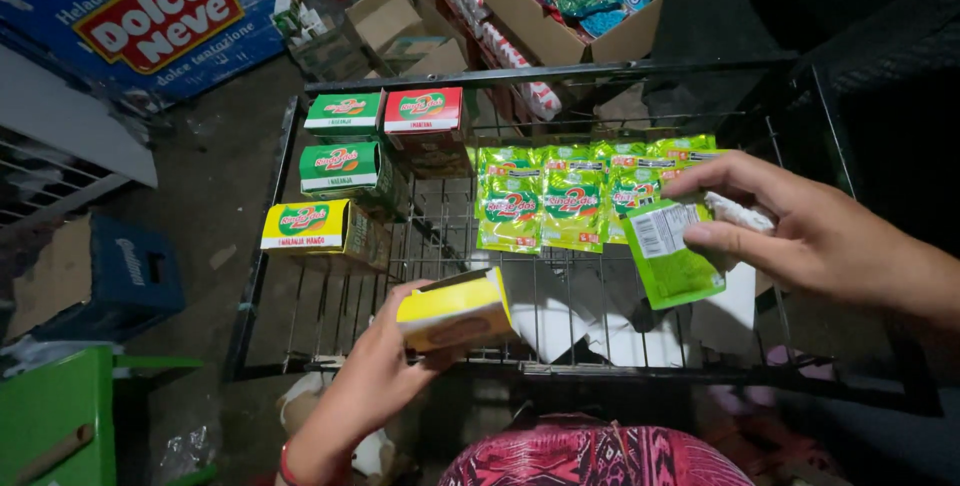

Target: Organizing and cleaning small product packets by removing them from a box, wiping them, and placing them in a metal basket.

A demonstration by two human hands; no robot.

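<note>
Surroundings, wire shelf area

Wire shelf [300,276] carries green, red and yellow cartons [342,168] beside a row of green sachets [545,201]; brown cardboard box [560,31] behind; blue crate [135,271] on floor at left.

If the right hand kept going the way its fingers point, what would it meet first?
Probably the row of green sachets lying on the wire shelf. The right hand, holding one green sachet, points left toward them; depth is unclear.

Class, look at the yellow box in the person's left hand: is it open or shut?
Open: the yellow box in the left hand has a flap raised at its top edge.
</note>
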